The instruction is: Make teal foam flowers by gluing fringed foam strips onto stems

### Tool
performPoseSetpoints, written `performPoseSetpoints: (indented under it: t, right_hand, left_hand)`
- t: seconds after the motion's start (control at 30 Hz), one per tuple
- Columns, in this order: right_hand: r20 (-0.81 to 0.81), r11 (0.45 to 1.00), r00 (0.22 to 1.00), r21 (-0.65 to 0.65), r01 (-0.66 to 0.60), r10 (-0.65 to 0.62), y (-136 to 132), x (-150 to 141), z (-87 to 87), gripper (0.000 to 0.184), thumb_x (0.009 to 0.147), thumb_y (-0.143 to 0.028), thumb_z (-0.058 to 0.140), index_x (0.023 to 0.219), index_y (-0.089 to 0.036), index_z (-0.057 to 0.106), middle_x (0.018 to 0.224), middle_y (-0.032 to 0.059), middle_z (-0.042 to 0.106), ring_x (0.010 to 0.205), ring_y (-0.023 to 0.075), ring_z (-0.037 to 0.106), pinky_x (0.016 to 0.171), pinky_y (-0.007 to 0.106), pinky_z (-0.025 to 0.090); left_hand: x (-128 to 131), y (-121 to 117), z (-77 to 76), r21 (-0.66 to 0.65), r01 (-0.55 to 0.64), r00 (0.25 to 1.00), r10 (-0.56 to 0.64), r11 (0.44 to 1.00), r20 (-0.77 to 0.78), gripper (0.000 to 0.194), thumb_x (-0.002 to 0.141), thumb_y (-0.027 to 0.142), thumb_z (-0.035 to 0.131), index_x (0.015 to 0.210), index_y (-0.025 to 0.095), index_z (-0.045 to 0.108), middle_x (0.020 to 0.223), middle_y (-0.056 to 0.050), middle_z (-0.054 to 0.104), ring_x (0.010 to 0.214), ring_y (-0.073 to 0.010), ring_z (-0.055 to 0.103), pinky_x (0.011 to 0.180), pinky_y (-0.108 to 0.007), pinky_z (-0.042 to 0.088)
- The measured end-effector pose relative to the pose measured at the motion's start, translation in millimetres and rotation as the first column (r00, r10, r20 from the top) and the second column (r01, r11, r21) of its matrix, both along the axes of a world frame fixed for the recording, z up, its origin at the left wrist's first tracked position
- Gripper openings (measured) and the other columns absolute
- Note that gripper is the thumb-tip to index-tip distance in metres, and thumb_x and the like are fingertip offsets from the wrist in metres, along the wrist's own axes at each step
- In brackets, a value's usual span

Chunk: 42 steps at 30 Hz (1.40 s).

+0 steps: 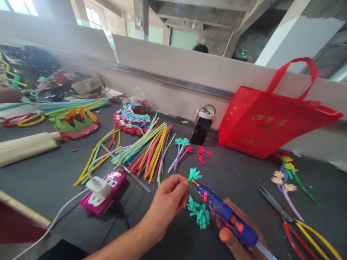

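Between thumb and fingers, my left hand [169, 196] pinches a small teal paper flower [194, 174] by its green base. My right hand [235, 231] is wrapped round a dark blue glue gun [226, 213], a glue stick poking out of its rear end. The gun's metal nozzle points at the flower's base and looks to be touching it. Just below lies a pile of teal fringed paper pieces [200, 213]. Beyond my hands are finished teal flowers [182, 142] on stems and some red paper bits [201, 153].
Many coloured pipe cleaners [151, 151] lie left of centre, near a purple power strip [104, 191] with a white plug and cord. Scissors [287, 216] and paper flowers [283, 186] lie at right. A phone [201, 130] leans upright near a red bag [265, 122]. Another person's hand [9, 94] shows far left.
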State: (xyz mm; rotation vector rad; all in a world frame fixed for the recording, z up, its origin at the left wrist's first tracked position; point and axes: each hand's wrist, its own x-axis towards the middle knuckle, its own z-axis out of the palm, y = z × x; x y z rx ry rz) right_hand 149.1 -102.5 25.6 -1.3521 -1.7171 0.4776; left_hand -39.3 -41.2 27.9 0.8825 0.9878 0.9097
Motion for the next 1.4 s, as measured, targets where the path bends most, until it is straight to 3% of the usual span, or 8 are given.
performPoseSetpoints:
  t: [0.33, 0.57, 0.77, 1.1, 1.4]
  right_hand:
    - [-0.004, 0.999, 1.000, -0.040, -0.021, 0.021, -0.5, -1.4, 3.7, 0.055, 0.080, -0.078, 0.054, 0.075, -0.024, 0.065, 0.071, 0.0026, 0.068, 0.052, 0.0185, 0.063, 0.050, 0.027, 0.052]
    - [-0.009, 1.000, 1.000, 0.004, -0.018, 0.018, 2.4, -2.9, 2.6, 0.053, 0.081, -0.076, 0.055, 0.071, -0.025, 0.064, 0.070, 0.0014, 0.067, 0.051, 0.0176, 0.063, 0.047, 0.026, 0.050]
    - [-0.018, 1.000, 1.000, 0.021, -0.003, 0.004, 0.2, -5.9, 5.0, 0.057, 0.080, -0.078, 0.052, 0.082, -0.025, 0.071, 0.069, 0.0022, 0.067, 0.048, 0.0171, 0.061, 0.045, 0.026, 0.050]
    - [-0.042, 1.000, 0.999, 0.020, 0.021, -0.020, -0.4, -3.7, -4.9, 0.064, 0.076, -0.085, 0.046, 0.075, -0.024, 0.068, 0.064, 0.0026, 0.065, 0.046, 0.0173, 0.059, 0.045, 0.027, 0.051]
    - [-0.042, 0.997, 0.998, -0.063, -0.040, 0.037, -0.4, 0.0, -4.8, 0.054, 0.080, -0.077, 0.056, 0.075, -0.024, 0.066, 0.074, 0.0030, 0.069, 0.056, 0.0190, 0.065, 0.052, 0.027, 0.055]
  left_hand:
    - [0.7, 1.6, -1.7, 0.014, 0.000, 1.000, 0.000, 1.000, -0.001, 0.030, 0.083, 0.046, 0.060, 0.078, 0.018, 0.052, 0.050, 0.007, 0.043, 0.046, -0.0062, 0.028, 0.044, -0.022, 0.016]
    - [-0.5, 0.6, -0.3, -0.007, -0.007, 1.000, 0.007, 1.000, -0.001, 0.029, 0.082, 0.045, 0.060, 0.076, 0.018, 0.052, 0.050, 0.007, 0.043, 0.045, -0.0061, 0.028, 0.043, -0.022, 0.016]
    - [0.2, 2.2, -2.0, -0.020, -0.009, 1.000, 0.009, 1.000, -0.004, 0.028, 0.081, 0.045, 0.061, 0.077, 0.018, 0.052, 0.050, 0.007, 0.043, 0.046, -0.0061, 0.028, 0.043, -0.021, 0.016]
    - [-0.1, 2.6, -5.5, -0.024, -0.001, 1.000, 0.001, 1.000, 0.003, 0.028, 0.082, 0.045, 0.060, 0.076, 0.019, 0.051, 0.050, 0.007, 0.043, 0.045, -0.0059, 0.028, 0.043, -0.021, 0.015]
    - [-2.0, 0.8, -3.7, -0.049, 0.012, 1.000, -0.011, 0.999, 0.019, 0.026, 0.083, 0.042, 0.059, 0.076, 0.018, 0.052, 0.050, 0.007, 0.043, 0.045, -0.0057, 0.027, 0.043, -0.021, 0.014]
